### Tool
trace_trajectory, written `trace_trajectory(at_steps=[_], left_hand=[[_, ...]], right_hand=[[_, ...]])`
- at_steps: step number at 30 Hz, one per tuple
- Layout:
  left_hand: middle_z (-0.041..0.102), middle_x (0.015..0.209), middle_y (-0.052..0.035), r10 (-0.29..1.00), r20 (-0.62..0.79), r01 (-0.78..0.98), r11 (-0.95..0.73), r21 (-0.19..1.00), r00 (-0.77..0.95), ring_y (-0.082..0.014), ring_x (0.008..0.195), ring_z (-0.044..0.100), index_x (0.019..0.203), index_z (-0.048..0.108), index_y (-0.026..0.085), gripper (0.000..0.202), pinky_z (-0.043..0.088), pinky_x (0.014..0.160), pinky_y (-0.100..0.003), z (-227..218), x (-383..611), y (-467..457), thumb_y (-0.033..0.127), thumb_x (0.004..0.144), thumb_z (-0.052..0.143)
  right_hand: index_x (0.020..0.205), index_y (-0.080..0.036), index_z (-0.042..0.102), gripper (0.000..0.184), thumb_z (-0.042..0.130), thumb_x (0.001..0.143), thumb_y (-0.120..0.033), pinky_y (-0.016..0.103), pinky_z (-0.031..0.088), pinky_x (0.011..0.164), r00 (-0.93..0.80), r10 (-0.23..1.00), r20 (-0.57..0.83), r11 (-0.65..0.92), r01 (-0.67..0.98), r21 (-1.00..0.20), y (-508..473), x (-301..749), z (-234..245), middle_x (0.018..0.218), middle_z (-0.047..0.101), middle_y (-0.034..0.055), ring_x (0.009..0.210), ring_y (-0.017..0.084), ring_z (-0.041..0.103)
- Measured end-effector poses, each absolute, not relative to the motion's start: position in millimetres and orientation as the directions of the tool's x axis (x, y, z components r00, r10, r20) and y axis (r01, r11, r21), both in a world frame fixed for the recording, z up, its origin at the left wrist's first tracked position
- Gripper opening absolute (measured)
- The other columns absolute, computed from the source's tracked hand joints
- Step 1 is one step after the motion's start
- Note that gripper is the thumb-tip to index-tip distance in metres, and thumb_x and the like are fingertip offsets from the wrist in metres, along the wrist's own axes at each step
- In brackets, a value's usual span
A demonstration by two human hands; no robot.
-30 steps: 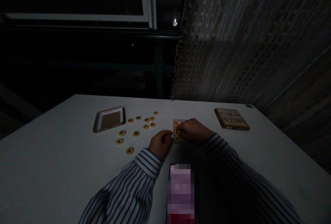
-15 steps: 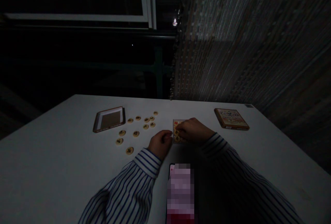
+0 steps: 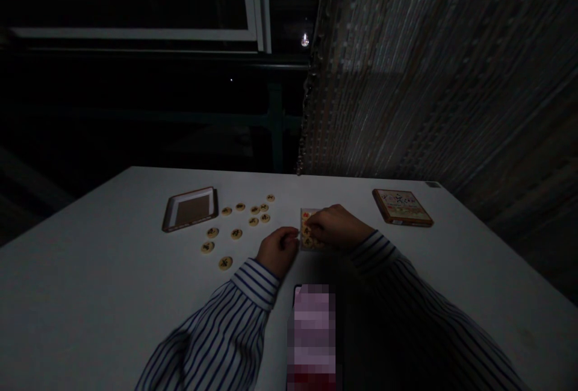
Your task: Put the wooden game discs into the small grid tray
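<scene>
near the white table's [image 3: 90,294] far edge, both curled hands, left [image 3: 277,249] and right [image 3: 334,226], pinched a small square card [image 3: 307,222] holding a few round tan discs; eleven discs [image 3: 226,262] lay loose leftward.

A small square board [image 3: 308,229] lies flat on the white table, pale with round tan game pieces [image 3: 309,235] bearing dark marks set on it; its right part is hidden. Eleven like discs [image 3: 236,233] lie scattered to its left.
</scene>
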State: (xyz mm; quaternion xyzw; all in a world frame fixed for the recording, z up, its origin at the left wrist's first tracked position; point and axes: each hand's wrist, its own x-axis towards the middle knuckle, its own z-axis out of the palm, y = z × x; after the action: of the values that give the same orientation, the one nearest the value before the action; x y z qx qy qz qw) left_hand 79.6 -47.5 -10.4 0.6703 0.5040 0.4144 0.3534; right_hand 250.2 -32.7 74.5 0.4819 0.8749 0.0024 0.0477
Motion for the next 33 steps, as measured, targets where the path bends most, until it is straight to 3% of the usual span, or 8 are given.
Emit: trace_trajectory(at_steps=[13, 23, 33], left_hand=[[0.068, 0.079, -0.0055, 0.968, 0.237, 0.389, -0.25, 0.886, 0.084, -0.0155, 0.074, 0.062, 0.087, 0.062, 0.015, 0.023, 0.049, 0.072, -0.029, -7, 76, -46, 0.025, 0.069, 0.052], [0.067, 0.072, -0.0054, 0.972, 0.23, 0.394, -0.231, 0.89, 0.051, -0.0146, 0.066, 0.061, 0.086, 0.063, 0.013, 0.026, 0.049, 0.064, -0.027, 10, 65, -61, 0.028, 0.069, 0.051], [0.066, 0.071, -0.0041, 0.949, 0.302, 0.458, -0.23, 0.859, -0.091, -0.0155, 0.066, 0.06, 0.087, 0.063, 0.014, 0.032, 0.049, 0.065, -0.028, 37, 9, -66, 0.036, 0.066, 0.055]], right_hand=[[0.094, -0.023, 0.062, 0.029, 0.037, 0.082, -0.031, 0.027, 0.034, 0.072, -0.519, 0.855, 0.007, 0.519, 0.855, 0.021, -36, 260, 87, 0.089, 0.066, 0.0058, 0.084, 0.019, 0.059], [0.107, -0.02, 0.059, 0.035, 0.036, 0.083, -0.032, 0.029, 0.034, 0.083, -0.495, 0.864, 0.094, 0.5, 0.866, -0.027, -40, 268, 101, 0.102, 0.064, 0.0074, 0.096, 0.019, 0.056], [0.109, -0.018, 0.058, 0.036, 0.037, 0.083, -0.032, 0.029, 0.034, 0.085, -0.485, 0.865, 0.131, 0.493, 0.87, -0.028, -50, 264, 117, 0.104, 0.063, 0.0079, 0.096, 0.019, 0.055]])
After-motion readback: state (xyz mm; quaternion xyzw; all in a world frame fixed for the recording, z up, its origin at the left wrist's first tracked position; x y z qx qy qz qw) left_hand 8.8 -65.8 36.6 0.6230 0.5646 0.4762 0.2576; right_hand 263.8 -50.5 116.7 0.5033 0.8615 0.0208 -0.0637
